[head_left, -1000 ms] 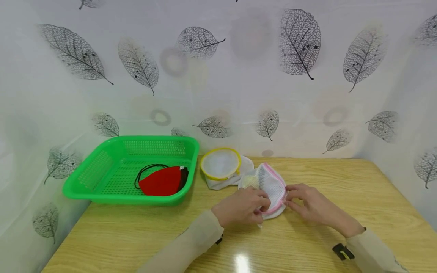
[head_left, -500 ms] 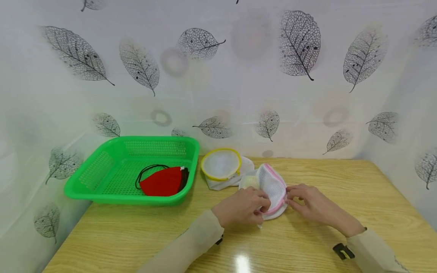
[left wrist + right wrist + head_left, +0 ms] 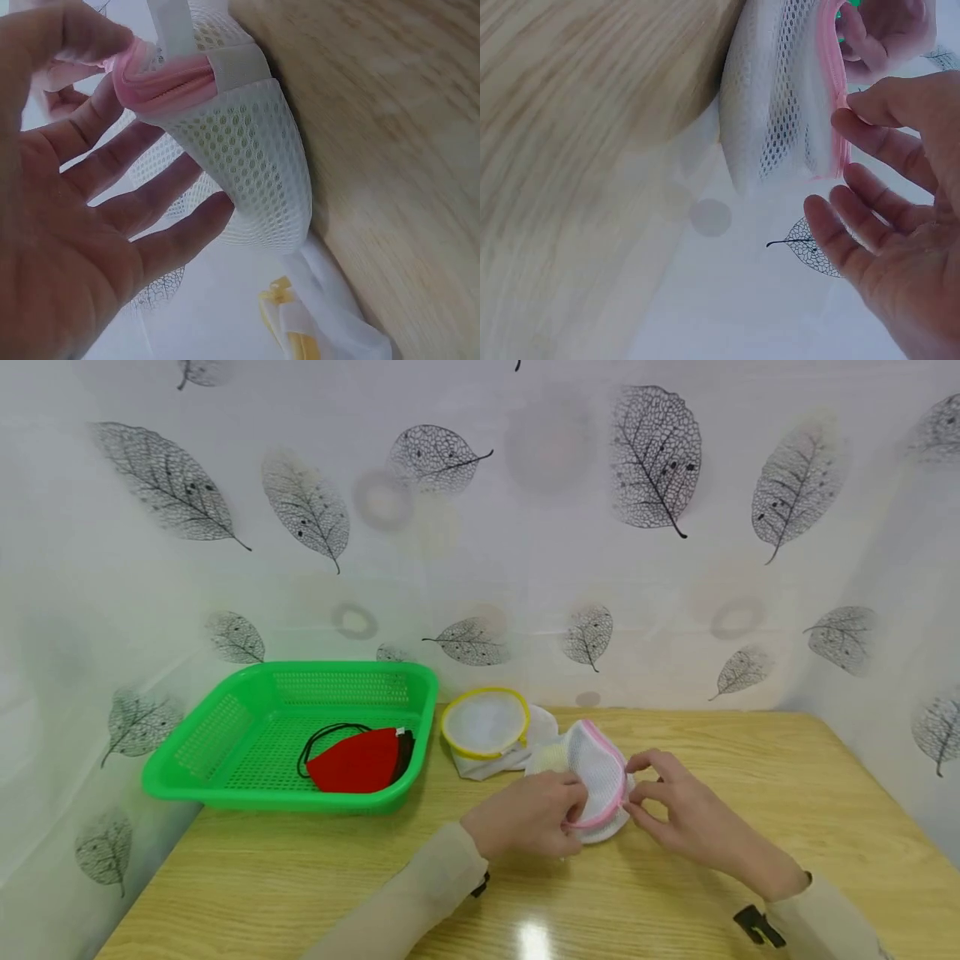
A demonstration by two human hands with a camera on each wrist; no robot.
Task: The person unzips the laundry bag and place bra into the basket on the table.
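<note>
A white mesh laundry bag [image 3: 596, 764] with a pink zip edge lies on the table, and something pale yellow [image 3: 553, 759] shows through its left part. At the near end, my left hand [image 3: 528, 814] pinches the pink edge; the left wrist view shows thumb and forefinger on the pink zip corner [image 3: 161, 84], with the other fingers spread along the mesh. From the right, my right hand [image 3: 693, 814] pinches the pink edge [image 3: 835, 67] between thumb and forefinger, its other fingers held loosely apart. Whatever small pull lies between those fingertips is hidden.
To the left stands a green plastic basket [image 3: 258, 777] holding a red pouch [image 3: 356, 762] with a black cord. A white bag with a yellow rim [image 3: 486, 722] lies behind the mesh bag, near the leaf-patterned backdrop [image 3: 480, 552]. Wooden tabletop [image 3: 795, 793] extends to the right.
My right hand has shifted slightly toward me and to the right, its fingers more bent and raised. My left hand has moved slightly left, still at the bag's near end.
</note>
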